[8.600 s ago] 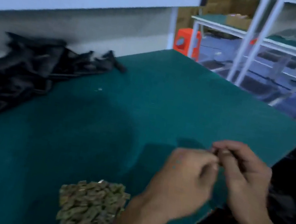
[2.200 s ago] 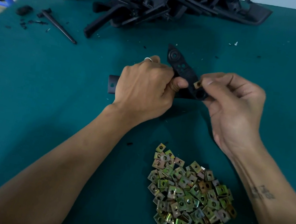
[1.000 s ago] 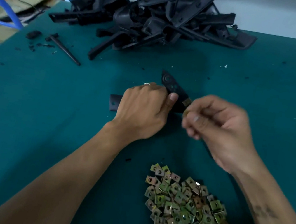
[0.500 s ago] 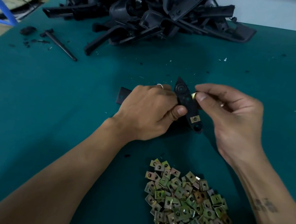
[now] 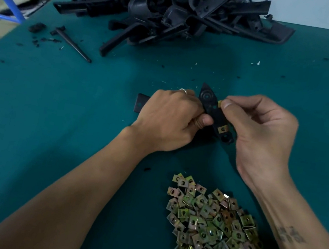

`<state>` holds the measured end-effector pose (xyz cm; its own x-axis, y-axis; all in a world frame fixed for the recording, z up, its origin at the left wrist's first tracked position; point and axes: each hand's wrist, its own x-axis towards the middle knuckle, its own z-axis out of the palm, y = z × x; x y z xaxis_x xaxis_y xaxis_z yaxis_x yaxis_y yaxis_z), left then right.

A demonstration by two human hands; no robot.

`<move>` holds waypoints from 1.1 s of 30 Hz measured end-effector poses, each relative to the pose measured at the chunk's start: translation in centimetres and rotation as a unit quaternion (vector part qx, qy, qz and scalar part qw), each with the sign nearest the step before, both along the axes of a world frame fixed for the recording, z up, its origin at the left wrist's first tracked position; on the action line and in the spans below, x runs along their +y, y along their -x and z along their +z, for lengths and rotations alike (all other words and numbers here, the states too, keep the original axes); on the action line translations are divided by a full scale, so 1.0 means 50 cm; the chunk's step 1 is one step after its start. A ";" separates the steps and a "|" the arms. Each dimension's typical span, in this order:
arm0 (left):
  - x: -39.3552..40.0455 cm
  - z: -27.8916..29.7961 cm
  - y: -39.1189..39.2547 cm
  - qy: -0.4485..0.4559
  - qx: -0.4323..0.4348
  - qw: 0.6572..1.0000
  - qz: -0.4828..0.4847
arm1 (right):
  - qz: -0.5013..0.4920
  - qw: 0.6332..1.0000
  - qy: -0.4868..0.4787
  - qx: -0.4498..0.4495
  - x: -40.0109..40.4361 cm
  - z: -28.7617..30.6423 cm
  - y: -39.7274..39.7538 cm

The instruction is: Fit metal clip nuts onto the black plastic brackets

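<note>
Two hands hold the bracket [image 5: 213, 110]; right fingers [image 5: 228, 105] pinch a clip nut [image 5: 219, 103].

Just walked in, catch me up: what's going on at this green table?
A person is clipping metal nuts onto a black bracket. The left hand grips the bracket; the right hand pinches a clip nut against its edge. One nut already sits lower down. A loose nut pile lies nearer.

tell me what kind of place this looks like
Likely a small factory assembly bench: a heap of black plastic brackets, a pile of metal clip nuts, and a green work mat.
</note>
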<state>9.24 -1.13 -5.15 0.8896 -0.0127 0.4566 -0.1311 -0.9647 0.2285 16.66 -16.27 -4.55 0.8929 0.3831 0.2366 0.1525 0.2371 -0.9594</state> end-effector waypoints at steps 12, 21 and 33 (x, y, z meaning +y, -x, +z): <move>0.000 -0.003 0.005 0.002 -0.035 0.999 0.005 | 0.080 0.996 0.022 0.018 -0.012 0.011 0.012; 0.000 -0.009 -0.009 0.059 -0.081 0.985 0.137 | 0.130 0.988 0.036 0.079 -0.022 0.004 -0.019; -0.074 0.068 -0.021 0.498 -0.226 0.822 0.162 | 0.119 0.960 0.196 -0.163 0.017 -0.015 0.050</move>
